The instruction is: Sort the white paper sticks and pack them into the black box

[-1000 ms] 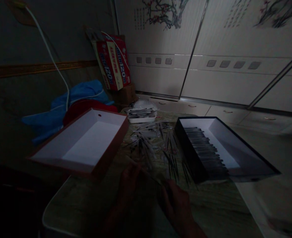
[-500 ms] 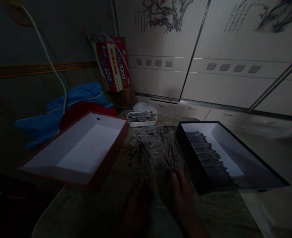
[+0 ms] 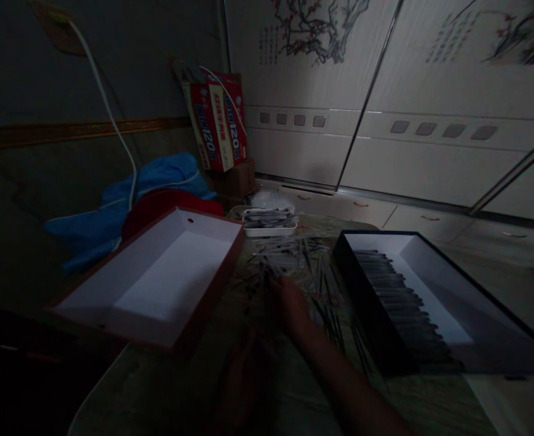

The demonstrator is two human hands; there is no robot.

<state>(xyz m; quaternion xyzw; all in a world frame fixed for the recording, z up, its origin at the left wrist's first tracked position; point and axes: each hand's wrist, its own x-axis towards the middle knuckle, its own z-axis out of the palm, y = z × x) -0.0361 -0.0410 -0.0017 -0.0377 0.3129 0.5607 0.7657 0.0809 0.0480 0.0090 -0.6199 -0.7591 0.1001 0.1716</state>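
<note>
In the dim light my right hand [image 3: 290,306] reaches into a pile of loose pen parts [image 3: 285,251] on the table. Its fingers are bent together at the near left side of the pile; what is between them is hidden in shadow. My left hand [image 3: 244,375] is low in front of the pile, dark and curled, and I cannot make out what it holds. Dark thin pen pieces [image 3: 333,321] lie to the right of my right wrist. A black-sided box [image 3: 362,321] on the right holds a row of dark pens [image 3: 398,297].
On the left is a red-edged box [image 3: 158,272] with a white inside. Behind the pile stands a white tray [image 3: 270,231] full of pen parts. Further back are a red carton [image 3: 221,124], a blue cloth [image 3: 158,178] and white cabinet doors [image 3: 294,148].
My right hand has moved forward and left, from near the table's front into the pile. My left hand stays low in front. The view has shifted slightly, so things appear further right.
</note>
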